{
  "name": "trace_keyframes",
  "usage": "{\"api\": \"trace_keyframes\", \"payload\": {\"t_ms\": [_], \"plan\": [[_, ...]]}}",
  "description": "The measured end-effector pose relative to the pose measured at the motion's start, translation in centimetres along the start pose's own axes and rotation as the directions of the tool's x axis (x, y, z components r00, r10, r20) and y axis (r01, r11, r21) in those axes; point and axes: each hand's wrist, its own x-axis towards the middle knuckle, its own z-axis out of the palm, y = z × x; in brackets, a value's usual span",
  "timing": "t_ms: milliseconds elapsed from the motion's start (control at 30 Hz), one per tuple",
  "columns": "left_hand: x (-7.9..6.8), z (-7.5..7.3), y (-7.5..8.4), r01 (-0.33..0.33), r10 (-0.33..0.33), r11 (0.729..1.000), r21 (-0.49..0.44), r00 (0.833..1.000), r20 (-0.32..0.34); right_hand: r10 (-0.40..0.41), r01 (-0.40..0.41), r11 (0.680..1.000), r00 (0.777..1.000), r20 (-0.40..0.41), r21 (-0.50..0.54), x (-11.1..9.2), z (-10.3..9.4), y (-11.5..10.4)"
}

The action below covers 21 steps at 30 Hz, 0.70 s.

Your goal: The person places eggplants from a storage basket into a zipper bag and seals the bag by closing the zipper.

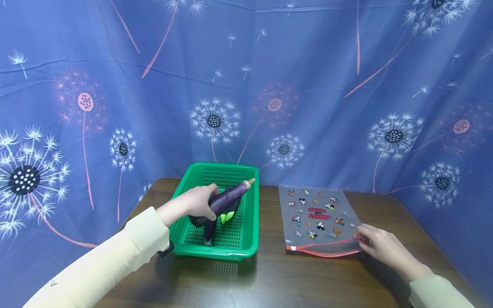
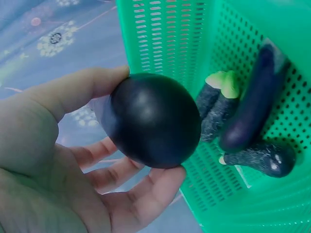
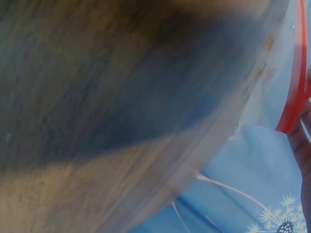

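A long purple eggplant [image 1: 230,199] is held in my left hand [image 1: 197,202] over the green basket [image 1: 254,214], its pale stem end tilted up to the right. The left wrist view shows thumb and fingers curled round its rounded dark end. Inside the basket lie another eggplant [image 2: 256,99] and small dark vegetables, two with light-green tips [image 2: 223,82] and one with a pale tip [image 2: 265,159]. My right hand [image 1: 379,246] pinches the right corner of a clear zip bag [image 1: 327,199] with cartoon prints. The bag's red zip edge [image 3: 296,73] gapes, with its white slider at the left.
A brown wooden table [image 1: 269,278] carries the basket on the left and the bag lying flat on the right. A blue curtain [image 1: 250,64] with dandelion prints hangs behind and along both sides of the table.
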Motion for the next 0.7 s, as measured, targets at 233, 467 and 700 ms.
{"api": "trace_keyframes", "payload": {"t_ms": [233, 467, 700], "plan": [[-0.9, -0.3, 1.1, -0.043, 0.042, 0.999, -0.013, 0.996, -0.08, 0.177, -0.177, 0.983, 0.984, 0.0, 0.054, -0.3, 0.2, -0.2], [-1.9, -0.5, 2.1, -0.09, 0.088, 0.996, -0.006, 0.985, -0.147, 0.291, -0.291, 0.948, 0.957, 0.017, 0.128, -0.3, 0.4, -0.4], [-2.8, -0.7, 3.2, -0.125, 0.124, 0.992, 0.003, 0.974, -0.189, 0.256, -0.242, 0.937, 0.966, -0.023, 0.252, -0.4, 1.0, -0.4]]}}
